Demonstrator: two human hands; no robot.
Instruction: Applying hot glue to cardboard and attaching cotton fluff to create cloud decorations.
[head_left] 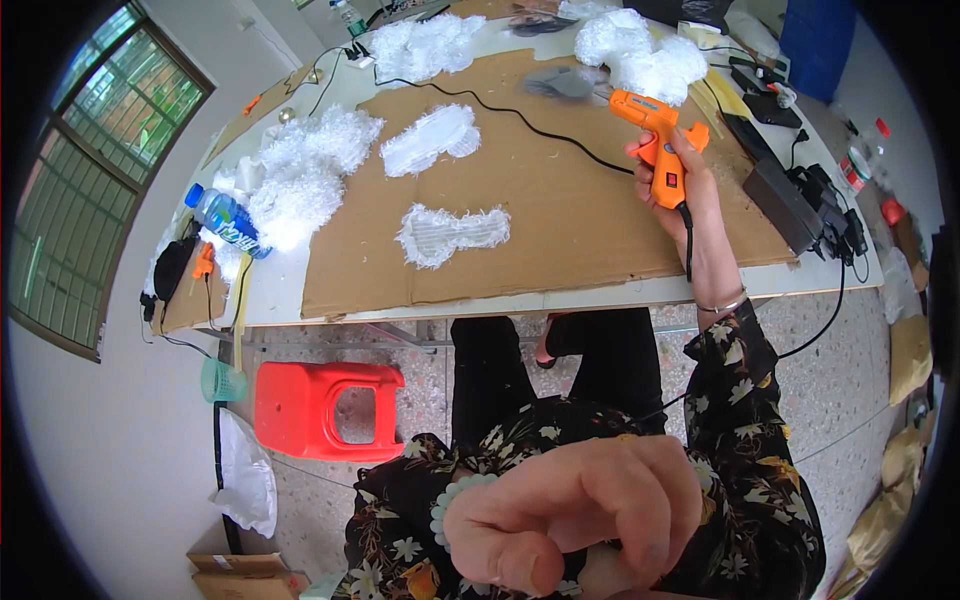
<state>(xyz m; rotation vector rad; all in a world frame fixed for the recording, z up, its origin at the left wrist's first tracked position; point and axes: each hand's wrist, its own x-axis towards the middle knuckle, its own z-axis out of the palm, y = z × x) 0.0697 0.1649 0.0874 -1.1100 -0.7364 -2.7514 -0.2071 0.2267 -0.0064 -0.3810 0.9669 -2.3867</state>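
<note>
My right hand (693, 190) is wrapped round the handle of an orange hot glue gun (650, 115). Its nozzle points left over the far right of a brown cardboard sheet (570, 235), and a black cord hangs from the handle. Close to the camera, at the bottom, my left hand (590, 505) is raised with loosely bent fingers, the thumb apart from them and nothing visible between. Two flat white pieces with frayed edges lie on the cardboard: a farther one (432, 140) and a nearer one (455, 236).
Fluffy white heaps lie at the left (310, 170), the back (430, 45) and the far right (640, 60). A blue-labelled bottle (228, 218) leans at the left edge. A black cable (520, 112) crosses the cardboard. Below stands a red stool (300, 410); dark adapters (785, 205) crowd the right edge.
</note>
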